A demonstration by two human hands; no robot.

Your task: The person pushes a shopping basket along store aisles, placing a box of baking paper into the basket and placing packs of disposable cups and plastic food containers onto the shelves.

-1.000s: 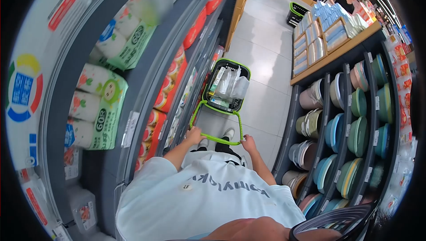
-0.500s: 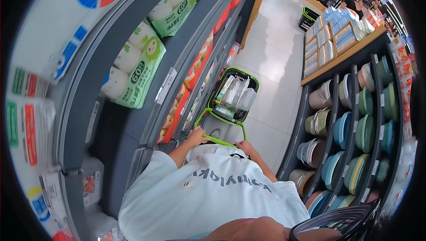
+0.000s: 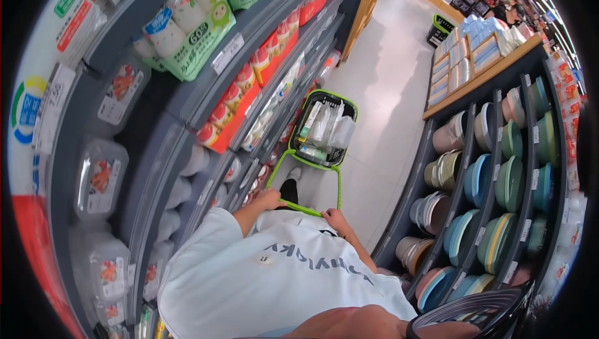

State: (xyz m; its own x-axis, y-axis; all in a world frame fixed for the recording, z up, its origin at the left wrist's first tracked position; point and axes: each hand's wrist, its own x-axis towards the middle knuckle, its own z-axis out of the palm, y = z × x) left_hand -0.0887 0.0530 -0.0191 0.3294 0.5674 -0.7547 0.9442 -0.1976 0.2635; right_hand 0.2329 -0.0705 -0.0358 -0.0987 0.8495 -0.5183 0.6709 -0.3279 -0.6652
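Note:
A black shopping basket (image 3: 352, 111) with a lime-green rim stands on the floor ahead of me. Its long green handle (image 3: 339, 184) reaches back toward my body. My left hand (image 3: 269, 200) is closed round the handle's left end, and my right hand (image 3: 335, 216) grips it near the right corner. Inside the basket lie clear plastic packages (image 3: 321, 123), a white-and-green box (image 3: 308, 122) and a white plastic bag (image 3: 341, 133). One of my shoes (image 3: 294, 173) shows between the handle's sides.
On my left, shelves carry green packs of rolls (image 3: 199, 36), red-and-white packs (image 3: 228, 114) and clear plastic containers (image 3: 100, 180). Stacked bowls (image 3: 477, 176) fill the right shelves, below folded towels (image 3: 480, 52). Another basket (image 3: 440, 30) stands farther along the grey tiled aisle (image 3: 374, 89).
I have moved forward along the aisle, and the left shelves have slid back past me. Both hands keep their hold on the handle. A shoe has come into view under it.

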